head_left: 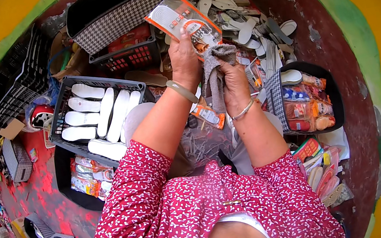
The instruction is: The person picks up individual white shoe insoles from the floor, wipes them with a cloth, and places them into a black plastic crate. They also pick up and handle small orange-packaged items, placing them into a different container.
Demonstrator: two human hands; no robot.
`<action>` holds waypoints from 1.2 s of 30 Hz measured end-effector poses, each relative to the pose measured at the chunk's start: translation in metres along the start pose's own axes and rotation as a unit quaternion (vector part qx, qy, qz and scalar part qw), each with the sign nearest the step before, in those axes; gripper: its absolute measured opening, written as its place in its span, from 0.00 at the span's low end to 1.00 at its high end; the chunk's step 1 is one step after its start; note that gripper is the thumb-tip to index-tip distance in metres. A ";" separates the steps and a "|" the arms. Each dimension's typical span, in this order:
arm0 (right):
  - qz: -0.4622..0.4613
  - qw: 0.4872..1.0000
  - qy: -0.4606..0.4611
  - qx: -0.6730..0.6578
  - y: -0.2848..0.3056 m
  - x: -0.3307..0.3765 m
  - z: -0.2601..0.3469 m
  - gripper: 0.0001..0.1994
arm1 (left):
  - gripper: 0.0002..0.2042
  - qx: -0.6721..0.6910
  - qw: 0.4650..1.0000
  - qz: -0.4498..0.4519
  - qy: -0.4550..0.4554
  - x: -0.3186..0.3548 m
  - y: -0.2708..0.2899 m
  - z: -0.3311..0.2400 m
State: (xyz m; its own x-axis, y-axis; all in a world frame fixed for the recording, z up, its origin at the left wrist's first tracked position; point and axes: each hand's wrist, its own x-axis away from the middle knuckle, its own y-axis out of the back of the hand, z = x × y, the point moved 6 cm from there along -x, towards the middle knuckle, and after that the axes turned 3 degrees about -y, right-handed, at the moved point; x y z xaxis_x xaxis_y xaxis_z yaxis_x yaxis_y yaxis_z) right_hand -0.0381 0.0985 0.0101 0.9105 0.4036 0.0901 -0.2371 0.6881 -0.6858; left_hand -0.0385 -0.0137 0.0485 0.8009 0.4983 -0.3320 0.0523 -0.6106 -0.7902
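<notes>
Up above the baskets, the left hand [184, 61] pinches the lower edge of a clear, orange-trimmed insole packet [183, 21], while the right hand [233, 78] is closed around a grey cloth [214, 66] pressed against it. Wiping goes best, I judge, with the packet held taut and steady. Similar orange packets fill the black bin [331, 94] at right; bare white insoles [98, 115] lie in the grey crate [60, 88] at left.

Left hand [184, 61] gripping packaged insole [180, 18], right hand [234, 80] clutching grey cloth [215, 71] (touching the pack) — crate of white insoles [98, 115] nearby
</notes>
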 end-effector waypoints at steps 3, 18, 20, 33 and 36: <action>-0.009 1.000 0.010 0.001 0.000 0.000 -0.001 0.09 | 0.17 0.012 1.000 -0.007 0.006 0.000 0.002 0.001; 0.054 0.990 -0.043 -0.124 0.050 -0.017 0.036 0.20 | 0.16 0.150 0.982 -0.092 0.074 -0.030 0.036 -0.034; 0.115 0.985 -0.054 -0.121 0.034 -0.011 0.038 0.21 | 0.16 0.153 0.980 -0.038 0.122 -0.026 0.027 -0.030; 0.190 0.975 -0.097 0.055 0.005 -0.004 0.014 0.28 | 0.14 -0.306 0.912 0.208 0.175 0.009 -0.011 -0.003; 0.140 0.980 -0.122 0.072 0.018 -0.012 0.001 0.25 | 0.14 -0.316 0.913 0.248 0.067 0.010 -0.016 0.003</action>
State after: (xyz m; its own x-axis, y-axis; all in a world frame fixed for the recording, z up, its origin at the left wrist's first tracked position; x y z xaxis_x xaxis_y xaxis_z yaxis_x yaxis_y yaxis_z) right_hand -0.0533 0.1068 -0.0027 0.6990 0.7088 0.0950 -0.5279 0.6010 -0.6001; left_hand -0.0331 0.0030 0.0565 0.8832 0.0108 -0.4688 -0.0358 -0.9953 -0.0903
